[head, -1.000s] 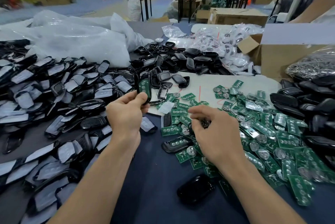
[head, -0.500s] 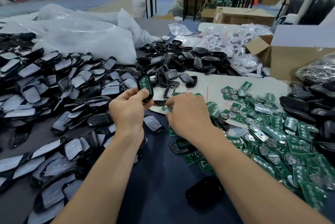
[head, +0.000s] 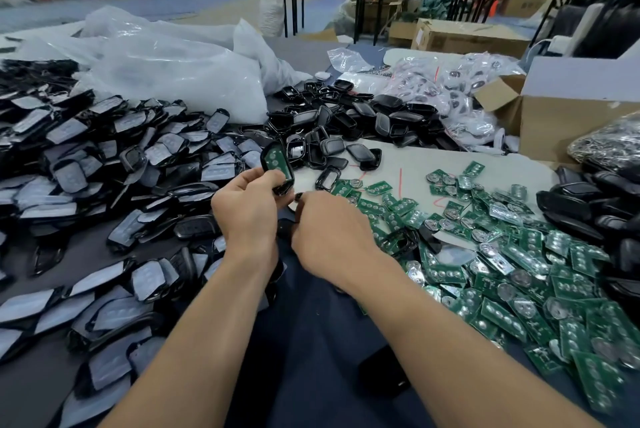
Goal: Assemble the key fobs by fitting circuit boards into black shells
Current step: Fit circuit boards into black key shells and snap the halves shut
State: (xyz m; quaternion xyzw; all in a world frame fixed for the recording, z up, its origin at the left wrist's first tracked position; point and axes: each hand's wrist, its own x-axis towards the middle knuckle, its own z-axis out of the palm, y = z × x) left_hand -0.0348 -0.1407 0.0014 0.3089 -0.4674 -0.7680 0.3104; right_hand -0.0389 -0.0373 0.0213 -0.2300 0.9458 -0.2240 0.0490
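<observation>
My left hand [head: 247,211] grips a black shell [head: 278,168] with a green circuit board seated in it, held upright above the table. My right hand [head: 329,233] is just right of it, fingers curled round a small black part [head: 298,196] at its fingertips; most of that part is hidden. Loose green circuit boards [head: 502,254] lie spread to the right. Empty black shells [head: 346,122] are heaped behind the hands. Shells with grey film [head: 104,157] are piled on the left.
White plastic bags [head: 173,71] lie at the back left. A cardboard box [head: 571,116] and bagged parts [head: 460,88] stand at the back right. More black shells [head: 595,199] are piled at the far right. One black shell [head: 384,374] lies between my forearms.
My right hand has left the board pile and come left to my left hand, now holding a small black part. My left hand still holds the shell with the board.
</observation>
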